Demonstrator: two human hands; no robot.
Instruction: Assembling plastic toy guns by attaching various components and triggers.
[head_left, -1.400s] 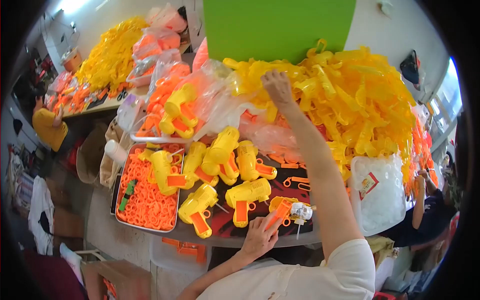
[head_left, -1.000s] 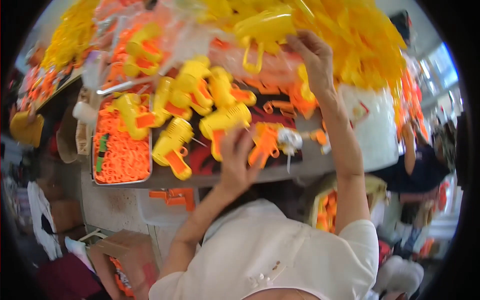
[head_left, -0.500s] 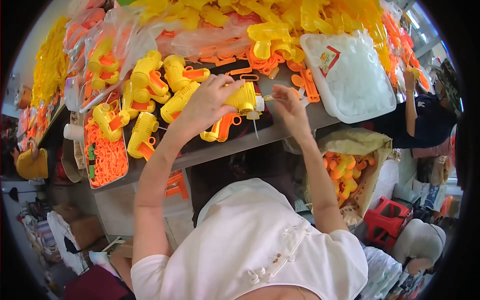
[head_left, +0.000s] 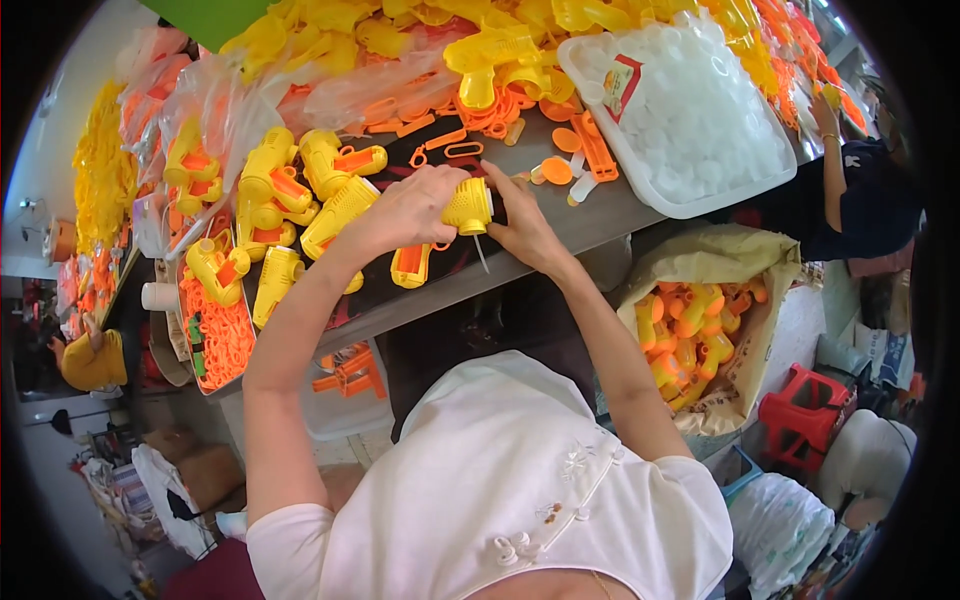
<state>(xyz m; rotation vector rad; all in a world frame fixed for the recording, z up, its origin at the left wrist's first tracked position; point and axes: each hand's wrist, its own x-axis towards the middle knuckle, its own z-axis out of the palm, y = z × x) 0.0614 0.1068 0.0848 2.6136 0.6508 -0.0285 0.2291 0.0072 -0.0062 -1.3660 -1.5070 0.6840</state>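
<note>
The left hand [head_left: 412,208] is closed over the rear of a yellow toy body [head_left: 467,207], its back to the camera, so the fingertips and the part they press on are hidden. Only the ribbed front of that body shows, just right of the knuckles, tilted slightly, with a thin white strip [head_left: 482,253] hanging from it. Below the palm an orange-and-yellow handle [head_left: 410,266] pokes out; the hand covers whatever might join it to the body. The right hand [head_left: 522,228] has finger and thumb parted in a curve around the body's pale front end, which sits between the two hands; whether it touches or grips there, I cannot tell. The left forearm partly blocks one yellow toy [head_left: 276,284] lying at the table's edge [head_left: 400,311]. Beyond the hands, the yellow pile [head_left: 320,45] is cut off at the top, and its single pieces blur together. Right of the hands, a white tub [head_left: 730,201] holds translucent pieces too crowded to tell apart.
</note>
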